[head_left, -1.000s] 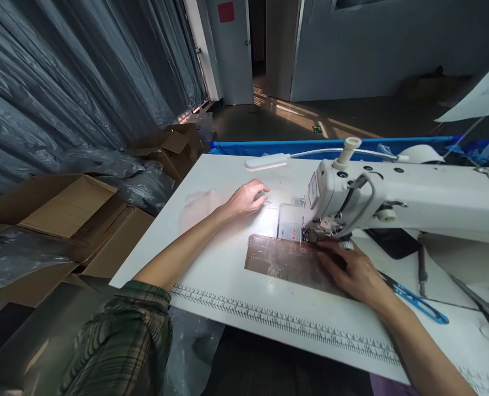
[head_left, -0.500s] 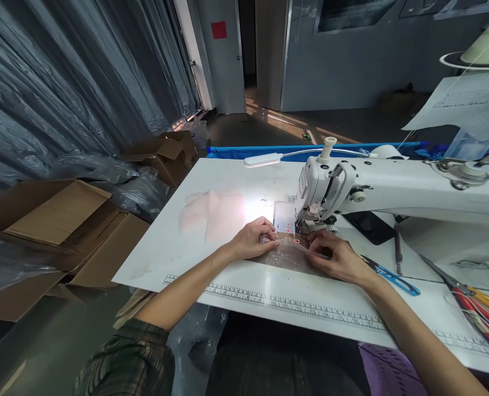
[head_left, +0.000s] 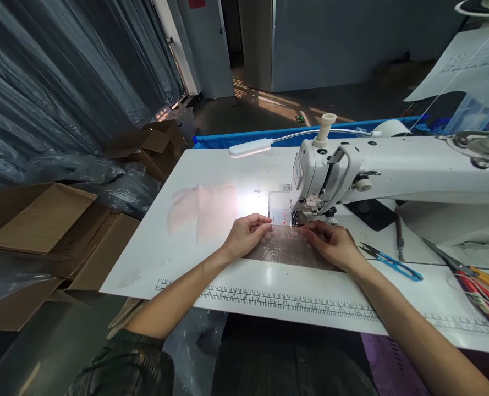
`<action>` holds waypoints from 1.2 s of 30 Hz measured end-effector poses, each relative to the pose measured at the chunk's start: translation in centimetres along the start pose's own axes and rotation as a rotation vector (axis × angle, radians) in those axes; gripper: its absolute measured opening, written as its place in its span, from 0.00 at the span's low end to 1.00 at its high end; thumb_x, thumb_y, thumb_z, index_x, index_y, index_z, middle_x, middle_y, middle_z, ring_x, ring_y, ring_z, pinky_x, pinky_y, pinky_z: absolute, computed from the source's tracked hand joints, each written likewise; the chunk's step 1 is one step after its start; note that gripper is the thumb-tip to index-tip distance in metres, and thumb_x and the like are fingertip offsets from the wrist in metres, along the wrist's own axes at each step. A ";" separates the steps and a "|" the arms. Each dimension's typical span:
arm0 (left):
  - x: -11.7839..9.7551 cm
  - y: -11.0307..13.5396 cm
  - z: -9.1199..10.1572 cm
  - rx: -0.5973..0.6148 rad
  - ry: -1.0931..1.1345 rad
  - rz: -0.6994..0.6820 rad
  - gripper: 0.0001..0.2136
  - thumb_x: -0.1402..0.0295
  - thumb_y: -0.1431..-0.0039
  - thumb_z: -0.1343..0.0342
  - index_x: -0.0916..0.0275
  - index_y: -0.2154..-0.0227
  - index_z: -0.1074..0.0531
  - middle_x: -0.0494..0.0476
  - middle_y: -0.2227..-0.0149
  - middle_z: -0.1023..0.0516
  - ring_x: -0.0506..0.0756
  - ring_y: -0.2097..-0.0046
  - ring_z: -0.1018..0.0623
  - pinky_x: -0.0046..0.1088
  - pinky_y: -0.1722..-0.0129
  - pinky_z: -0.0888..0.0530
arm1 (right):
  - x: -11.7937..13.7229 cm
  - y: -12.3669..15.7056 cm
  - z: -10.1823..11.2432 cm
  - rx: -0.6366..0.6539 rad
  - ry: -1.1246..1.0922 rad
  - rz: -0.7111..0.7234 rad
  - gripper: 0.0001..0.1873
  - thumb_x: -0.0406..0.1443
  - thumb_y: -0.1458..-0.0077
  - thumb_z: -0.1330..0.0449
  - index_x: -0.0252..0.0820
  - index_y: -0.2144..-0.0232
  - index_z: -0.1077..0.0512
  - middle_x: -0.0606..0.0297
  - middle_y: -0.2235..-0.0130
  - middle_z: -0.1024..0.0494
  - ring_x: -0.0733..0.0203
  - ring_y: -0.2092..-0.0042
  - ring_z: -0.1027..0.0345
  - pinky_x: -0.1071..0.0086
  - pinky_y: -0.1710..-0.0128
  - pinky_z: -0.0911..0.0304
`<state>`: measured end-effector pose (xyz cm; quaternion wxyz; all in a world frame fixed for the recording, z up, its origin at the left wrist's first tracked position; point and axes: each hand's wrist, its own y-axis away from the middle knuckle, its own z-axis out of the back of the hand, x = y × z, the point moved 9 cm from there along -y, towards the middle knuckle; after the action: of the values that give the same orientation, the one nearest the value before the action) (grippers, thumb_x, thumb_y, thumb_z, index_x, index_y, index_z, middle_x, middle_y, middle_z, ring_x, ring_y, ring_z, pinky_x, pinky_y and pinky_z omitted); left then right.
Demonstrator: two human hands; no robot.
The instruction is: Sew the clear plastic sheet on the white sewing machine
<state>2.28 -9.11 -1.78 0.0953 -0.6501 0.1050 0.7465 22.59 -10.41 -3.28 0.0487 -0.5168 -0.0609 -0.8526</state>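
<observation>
Since a second ago, the left hand (head_left: 247, 234) has come in from the lit patch of bench to the brown piece (head_left: 287, 248), which lies flat at mid-frame just below the needle of the sewing machine (head_left: 351, 176). Both hands press on it with fingers bent, left at its left edge, right hand (head_left: 330, 245) at its upper right. Blue snips (head_left: 393, 263) lie right of it on the white bench (head_left: 211, 220), scissors (head_left: 479, 280) at the right edge, cardboard boxes (head_left: 42, 231) at left.

dim room — lamp glare, warped edges
</observation>
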 end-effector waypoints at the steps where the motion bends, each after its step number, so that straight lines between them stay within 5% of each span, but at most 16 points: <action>1: 0.2 0.0 0.0 -0.012 0.037 0.017 0.13 0.60 0.43 0.39 0.66 0.63 0.25 0.58 0.67 0.19 0.52 0.68 0.20 0.28 0.68 0.23 | -0.4 0.0 -0.1 0.003 -0.046 -0.008 0.21 0.54 0.45 0.41 0.43 0.63 0.24 0.66 0.75 0.25 0.60 0.71 0.31 0.67 0.70 0.34; 6: 1.0 -0.2 0.4 -0.078 0.319 0.111 0.16 0.61 0.49 0.32 0.67 0.69 0.30 0.62 0.60 0.18 0.54 0.63 0.18 0.32 0.59 0.21 | -2.2 -0.3 -0.4 -0.042 -0.286 -0.110 0.22 0.56 0.50 0.38 0.44 0.68 0.26 0.64 0.72 0.22 0.58 0.71 0.28 0.64 0.68 0.29; 11: 0.6 -0.2 -0.2 -0.027 0.608 0.151 0.17 0.63 0.49 0.31 0.65 0.69 0.35 0.67 0.50 0.22 0.59 0.52 0.19 0.41 0.45 0.25 | -1.9 -0.4 -0.5 -0.074 -0.270 -0.104 0.26 0.61 0.51 0.40 0.45 0.70 0.27 0.61 0.72 0.21 0.53 0.67 0.25 0.60 0.66 0.24; 19: 1.0 -0.2 -0.2 -0.036 0.615 0.185 0.18 0.62 0.47 0.32 0.64 0.68 0.37 0.66 0.53 0.20 0.58 0.54 0.18 0.43 0.43 0.27 | -1.4 0.2 -0.6 -0.081 -0.303 -0.201 0.24 0.59 0.50 0.39 0.45 0.76 0.28 0.62 0.73 0.21 0.55 0.69 0.24 0.63 0.65 0.25; 25: 1.1 -0.2 0.1 -0.077 0.588 0.186 0.19 0.62 0.50 0.30 0.65 0.68 0.36 0.68 0.53 0.21 0.59 0.54 0.18 0.43 0.42 0.28 | -1.1 0.4 -0.5 -0.081 -0.225 -0.147 0.24 0.57 0.47 0.42 0.43 0.72 0.28 0.60 0.72 0.20 0.53 0.67 0.24 0.64 0.66 0.27; 29: 0.9 -0.4 0.3 -0.075 0.478 0.136 0.19 0.60 0.51 0.30 0.66 0.68 0.34 0.66 0.57 0.19 0.58 0.58 0.17 0.43 0.47 0.24 | -0.8 0.2 -0.7 -0.055 -0.221 -0.089 0.22 0.56 0.45 0.44 0.44 0.68 0.29 0.59 0.69 0.20 0.53 0.66 0.25 0.62 0.66 0.29; 31: 0.6 -0.4 0.5 -0.078 0.334 0.069 0.17 0.58 0.47 0.33 0.66 0.67 0.31 0.64 0.59 0.18 0.57 0.62 0.17 0.42 0.52 0.22 | 0.2 0.4 0.6 -0.170 -0.008 -0.014 0.22 0.55 0.45 0.45 0.43 0.67 0.29 0.58 0.69 0.22 0.52 0.67 0.27 0.62 0.69 0.32; 34: -1.5 0.3 0.6 -0.100 -0.064 -0.174 0.11 0.61 0.41 0.39 0.66 0.66 0.26 0.61 0.62 0.19 0.56 0.64 0.19 0.38 0.59 0.21 | 2.3 1.8 2.7 -0.378 0.313 0.059 0.22 0.55 0.44 0.46 0.42 0.70 0.30 0.59 0.73 0.26 0.54 0.70 0.30 0.64 0.72 0.38; 36: -3.5 1.6 -1.0 -0.057 -0.366 -0.413 0.07 0.67 0.38 0.44 0.65 0.66 0.24 0.59 0.65 0.20 0.55 0.64 0.20 0.34 0.62 0.21 | 2.1 2.1 1.7 -0.219 0.248 -0.016 0.25 0.56 0.42 0.48 0.42 0.75 0.31 0.60 0.76 0.28 0.56 0.73 0.31 0.65 0.73 0.39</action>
<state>3.26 -10.98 1.60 0.2446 -0.5144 -0.0695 0.8190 23.38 -12.31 -0.54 -0.0078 -0.4093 0.0347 -0.9117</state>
